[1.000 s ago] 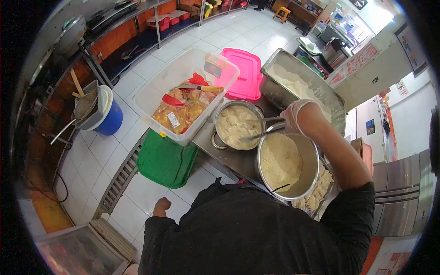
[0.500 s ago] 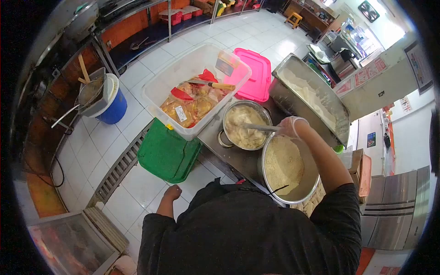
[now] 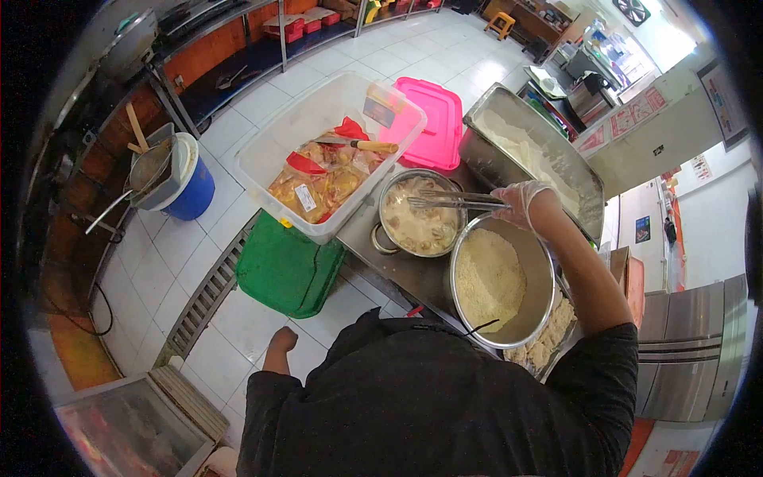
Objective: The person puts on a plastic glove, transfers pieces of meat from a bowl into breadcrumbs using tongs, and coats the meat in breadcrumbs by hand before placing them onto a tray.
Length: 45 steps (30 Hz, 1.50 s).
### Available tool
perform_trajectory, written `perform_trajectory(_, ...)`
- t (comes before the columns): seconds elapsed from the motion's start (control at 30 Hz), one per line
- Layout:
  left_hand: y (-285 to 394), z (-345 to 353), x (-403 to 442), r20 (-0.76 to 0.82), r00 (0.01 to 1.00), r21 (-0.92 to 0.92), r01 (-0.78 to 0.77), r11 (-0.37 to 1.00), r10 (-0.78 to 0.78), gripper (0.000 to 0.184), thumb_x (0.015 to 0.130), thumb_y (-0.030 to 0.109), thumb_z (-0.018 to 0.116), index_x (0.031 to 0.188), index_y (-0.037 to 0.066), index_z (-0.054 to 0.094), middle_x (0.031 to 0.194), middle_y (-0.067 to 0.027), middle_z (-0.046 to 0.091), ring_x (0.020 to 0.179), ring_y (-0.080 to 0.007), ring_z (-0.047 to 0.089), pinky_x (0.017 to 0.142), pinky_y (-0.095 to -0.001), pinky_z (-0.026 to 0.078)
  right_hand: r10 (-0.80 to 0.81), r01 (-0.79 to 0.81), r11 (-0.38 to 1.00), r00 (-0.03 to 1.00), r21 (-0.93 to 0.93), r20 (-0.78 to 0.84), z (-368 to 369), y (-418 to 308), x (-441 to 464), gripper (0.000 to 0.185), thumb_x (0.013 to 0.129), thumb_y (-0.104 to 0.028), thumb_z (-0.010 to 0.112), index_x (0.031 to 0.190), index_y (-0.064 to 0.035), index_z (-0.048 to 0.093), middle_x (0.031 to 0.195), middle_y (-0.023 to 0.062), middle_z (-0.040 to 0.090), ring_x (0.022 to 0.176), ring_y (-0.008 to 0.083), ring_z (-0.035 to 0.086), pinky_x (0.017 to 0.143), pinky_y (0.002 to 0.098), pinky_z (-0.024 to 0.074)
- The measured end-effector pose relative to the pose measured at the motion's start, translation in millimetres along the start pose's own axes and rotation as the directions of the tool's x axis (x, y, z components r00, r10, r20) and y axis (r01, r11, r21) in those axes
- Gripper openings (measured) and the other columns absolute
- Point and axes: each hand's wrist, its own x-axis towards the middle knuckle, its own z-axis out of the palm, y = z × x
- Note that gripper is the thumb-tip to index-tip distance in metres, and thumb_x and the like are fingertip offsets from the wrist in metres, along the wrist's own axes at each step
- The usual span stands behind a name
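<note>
Where the head view looks down on the desk (image 3: 427, 278), I have the tongs (image 3: 469, 202) in my right hand (image 3: 528, 205), their tips over the pale liquid and pieces (image 3: 417, 229) in the small pot (image 3: 396, 244). I judge the step in hand to be working those pieces about in the liquid. A next move, I'd say, calls for a steady wrist and a level reach, so the tongs clear the rim of the big metal bowl (image 3: 538, 274) close beside the pot. The right hand's fingers, under a clear glove, are clamped on the tongs' near end; the tongs' two arms stand a little apart, and I can't make out a piece caught between them. My left hand (image 3: 284, 339) hangs out past the desk, with nothing visible in it; its fingers look curled, but I cannot tell how far open they are. The bowl holds yellowish crumbs (image 3: 486, 274), with coated pieces (image 3: 548, 338) on its far side from the pot. A deep metal tray (image 3: 592, 226) of white powder lies beyond my right hand, and the clear box (image 3: 270, 151) holds bagged meat (image 3: 314, 187), the knife (image 3: 369, 145) lying over it.
</note>
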Motion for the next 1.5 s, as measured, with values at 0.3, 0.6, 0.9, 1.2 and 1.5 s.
perform_trajectory(0.3,64,-40,-9,-0.094,0.973,-0.486,0.139,0.863,-0.210,0.037,0.085,0.033,0.056,0.104,0.002,0.064,0.112,-0.0226,0.065,0.108,-0.0378,0.061,0.094,-0.0446,0.048,0.115,-0.104,0.991,0.985,-0.088,0.130,3,1,13,0.040,0.087,-0.042,0.059,0.117,-0.0169,0.066,0.097,0.0131,0.070,0.091,0.0306,0.068,0.080,0.0429,0.0532)
perform_trajectory(0.6,21,5,-6,-0.059,0.992,-0.203,0.099,0.974,-0.113,0.036,0.088,0.026,0.050,0.097,-0.004,0.068,0.112,-0.0263,0.064,0.107,-0.0397,0.061,0.094,-0.0470,0.048,0.156,-0.169,0.942,0.985,0.289,0.068,65,20,20,0.044,0.081,-0.049,0.065,0.111,-0.0171,0.070,0.097,0.0133,0.070,0.091,0.0306,0.067,0.079,0.0411,0.0527)
perform_trajectory(0.9,23,-12,-30,-0.025,0.997,-0.162,0.062,0.985,-0.067,0.037,0.087,0.026,0.051,0.095,-0.006,0.068,0.109,-0.0280,0.064,0.105,-0.0408,0.062,0.093,-0.0479,0.049,0.282,-0.172,0.805,0.953,0.568,-0.111,104,9,-37,0.047,0.082,-0.047,0.067,0.117,-0.0161,0.068,0.096,0.0159,0.069,0.090,0.0299,0.067,0.080,0.0394,0.0512)
perform_trajectory(1.2,10,-10,27,-0.001,0.989,0.013,-0.149,0.989,0.149,0.039,0.088,0.029,0.051,0.095,-0.006,0.067,0.108,-0.0291,0.064,0.105,-0.0425,0.061,0.092,-0.0476,0.049,0.431,-0.166,0.799,0.827,0.578,-0.360,160,-11,-62,0.042,0.087,-0.045,0.061,0.115,-0.0152,0.068,0.103,0.0136,0.068,0.097,0.0318,0.065,0.083,0.0404,0.0512)
perform_trajectory(1.5,30,-47,26,-0.113,0.992,-0.397,0.010,0.918,-0.060,0.045,0.086,0.032,0.063,0.121,0.005,0.059,0.136,-0.0283,0.045,0.119,-0.0402,0.051,0.099,-0.0456,0.044,0.529,-0.275,0.759,0.789,0.590,-0.312,178,-35,-81,0.042,0.091,-0.050,0.051,0.112,-0.0178,0.066,0.099,0.0144,0.069,0.094,0.0354,0.066,0.082,0.0465,0.0517)
